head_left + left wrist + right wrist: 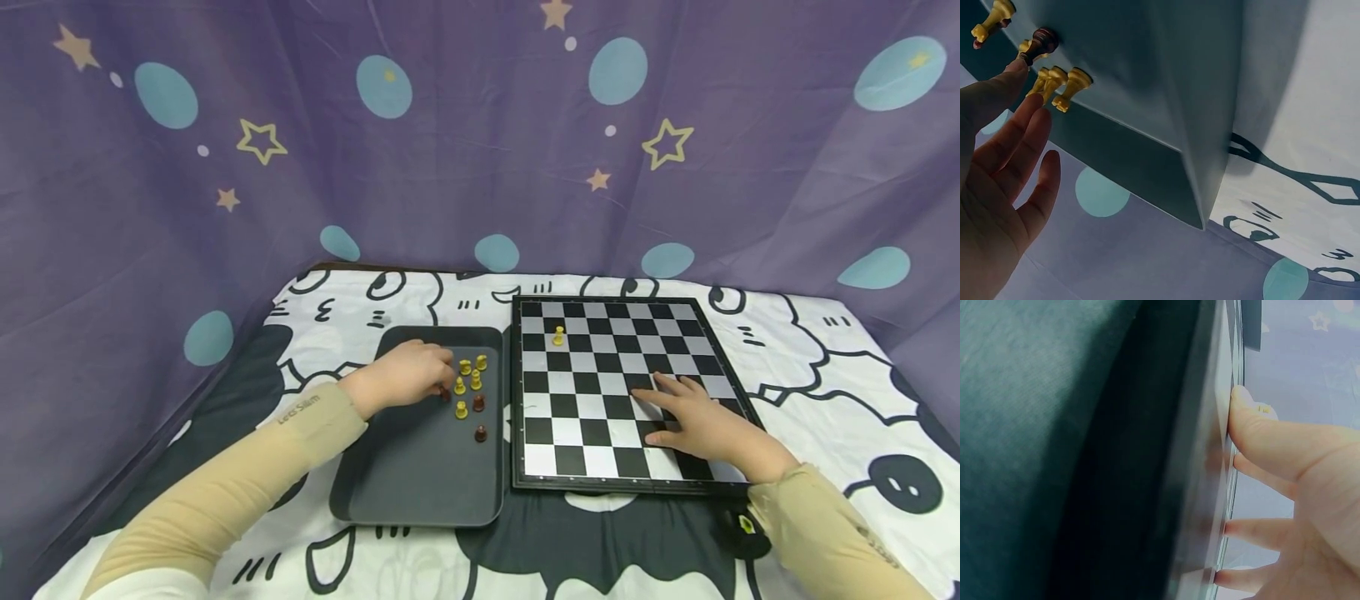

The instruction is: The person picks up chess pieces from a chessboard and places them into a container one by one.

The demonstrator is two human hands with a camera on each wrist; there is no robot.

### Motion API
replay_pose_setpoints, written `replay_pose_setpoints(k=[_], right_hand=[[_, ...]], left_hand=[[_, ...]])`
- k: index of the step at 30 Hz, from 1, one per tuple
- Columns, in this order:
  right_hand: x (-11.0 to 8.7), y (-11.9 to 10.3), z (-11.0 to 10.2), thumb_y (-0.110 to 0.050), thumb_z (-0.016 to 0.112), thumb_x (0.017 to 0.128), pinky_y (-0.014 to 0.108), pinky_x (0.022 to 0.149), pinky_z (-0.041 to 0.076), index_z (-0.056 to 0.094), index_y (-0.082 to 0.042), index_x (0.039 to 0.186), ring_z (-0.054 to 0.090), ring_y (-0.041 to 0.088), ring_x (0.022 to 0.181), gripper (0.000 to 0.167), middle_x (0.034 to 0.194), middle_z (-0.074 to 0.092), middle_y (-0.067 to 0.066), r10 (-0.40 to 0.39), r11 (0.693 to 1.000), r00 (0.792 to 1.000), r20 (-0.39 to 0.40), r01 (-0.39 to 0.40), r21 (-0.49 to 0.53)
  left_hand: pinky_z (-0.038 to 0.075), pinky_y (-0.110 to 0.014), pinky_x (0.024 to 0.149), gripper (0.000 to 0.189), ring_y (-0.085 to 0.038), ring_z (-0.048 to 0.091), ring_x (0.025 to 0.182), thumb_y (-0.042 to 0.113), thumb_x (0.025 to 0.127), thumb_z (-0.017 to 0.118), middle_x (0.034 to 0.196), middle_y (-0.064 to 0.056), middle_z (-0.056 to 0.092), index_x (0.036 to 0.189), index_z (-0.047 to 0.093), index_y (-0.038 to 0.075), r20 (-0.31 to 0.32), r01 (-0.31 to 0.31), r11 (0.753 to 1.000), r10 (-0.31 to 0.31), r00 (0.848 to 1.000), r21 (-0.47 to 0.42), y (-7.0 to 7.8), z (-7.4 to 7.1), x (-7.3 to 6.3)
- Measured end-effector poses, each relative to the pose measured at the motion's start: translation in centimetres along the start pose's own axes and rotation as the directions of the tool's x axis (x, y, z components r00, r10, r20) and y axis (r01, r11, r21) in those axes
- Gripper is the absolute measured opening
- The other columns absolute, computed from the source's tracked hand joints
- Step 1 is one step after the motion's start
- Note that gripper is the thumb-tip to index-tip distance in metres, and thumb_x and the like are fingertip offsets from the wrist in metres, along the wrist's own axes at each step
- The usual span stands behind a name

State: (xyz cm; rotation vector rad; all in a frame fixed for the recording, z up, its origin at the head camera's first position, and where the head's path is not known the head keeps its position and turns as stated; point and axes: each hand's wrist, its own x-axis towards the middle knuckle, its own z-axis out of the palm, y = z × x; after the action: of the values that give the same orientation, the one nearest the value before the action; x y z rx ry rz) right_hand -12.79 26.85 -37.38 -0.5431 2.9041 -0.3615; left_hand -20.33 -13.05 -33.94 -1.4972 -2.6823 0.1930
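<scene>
My left hand (408,375) reaches into a grey tray (412,483) and pinches a dark red chess piece (1042,42) by its top. In the left wrist view the thumb lies against this piece, while the index finger is mostly hidden; the other fingers extend loosely. Several yellow chess pieces (461,409) and two more dark red chess pieces (480,433) stand in the tray right of that hand. My right hand (697,421) rests with spread fingers on the near right part of a black-and-white chessboard (588,406), fingertips against its surface in the right wrist view.
One yellow chess piece (558,336) stands near the board's far left corner. Tray and board lie side by side on a cartoon-print cloth (817,400). A purple patterned curtain (480,142) hangs behind the table.
</scene>
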Motion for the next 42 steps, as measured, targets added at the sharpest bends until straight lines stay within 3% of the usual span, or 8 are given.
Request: replay_pose_setpoints(k=[10, 23, 30, 42], right_hand=[[0.0, 0.0, 0.0, -0.038, 0.076, 0.075, 0.073, 0.091, 0.034, 0.056, -0.011, 0.132, 0.029, 0.065, 0.123, 0.066, 0.139, 0.035, 0.037, 0.002, 1.000, 1.000, 0.004, -0.002, -0.008], [-0.1, -0.3, 0.1, -0.037, 0.076, 0.077, 0.073, 0.092, 0.034, 0.055, -0.011, 0.132, 0.029, 0.064, 0.124, 0.065, 0.140, 0.035, 0.037, 0.005, 1.000, 1.000, 0.005, -0.005, 0.000], [-0.1, -0.3, 0.1, -0.038, 0.075, 0.077, 0.073, 0.092, 0.034, 0.055, -0.011, 0.132, 0.029, 0.065, 0.123, 0.065, 0.140, 0.035, 0.037, -0.001, 1.000, 1.000, 0.007, 0.000, 0.003], [0.0, -0.1, -0.1, -0.040, 0.075, 0.076, 0.073, 0.091, 0.035, 0.055, -0.012, 0.133, 0.029, 0.065, 0.123, 0.066, 0.141, 0.034, 0.036, 0.008, 1.000, 1.000, 0.009, -0.008, -0.014]], left_hand=[[0.049, -0.032, 0.065, 0.016, -0.015, 0.061, 0.079, 0.010, 0.074, 0.079, 0.083, 0.004, 0.061, 0.083, 0.073, 0.022, 0.017, 0.013, 1.000, -0.014, 1.000, 0.007, -0.1, 0.5, 0.2], [0.049, -0.033, 0.066, 0.017, -0.017, 0.062, 0.079, 0.013, 0.076, 0.078, 0.087, 0.002, 0.063, 0.090, 0.074, 0.021, 0.030, 0.041, 0.999, -0.041, 0.999, -0.009, 0.0, 0.0, -0.1], [0.051, -0.036, 0.072, 0.018, -0.019, 0.063, 0.083, 0.014, 0.077, 0.078, 0.091, 0.000, 0.065, 0.095, 0.074, 0.018, 0.013, 0.061, 0.998, -0.061, 0.998, -0.014, -0.3, -0.6, -0.4], [0.051, -0.035, 0.068, 0.013, -0.017, 0.061, 0.075, 0.015, 0.080, 0.075, 0.084, 0.000, 0.063, 0.093, 0.074, 0.013, -0.071, 0.067, 0.998, -0.067, 0.995, 0.000, -0.6, -2.5, -0.1]])
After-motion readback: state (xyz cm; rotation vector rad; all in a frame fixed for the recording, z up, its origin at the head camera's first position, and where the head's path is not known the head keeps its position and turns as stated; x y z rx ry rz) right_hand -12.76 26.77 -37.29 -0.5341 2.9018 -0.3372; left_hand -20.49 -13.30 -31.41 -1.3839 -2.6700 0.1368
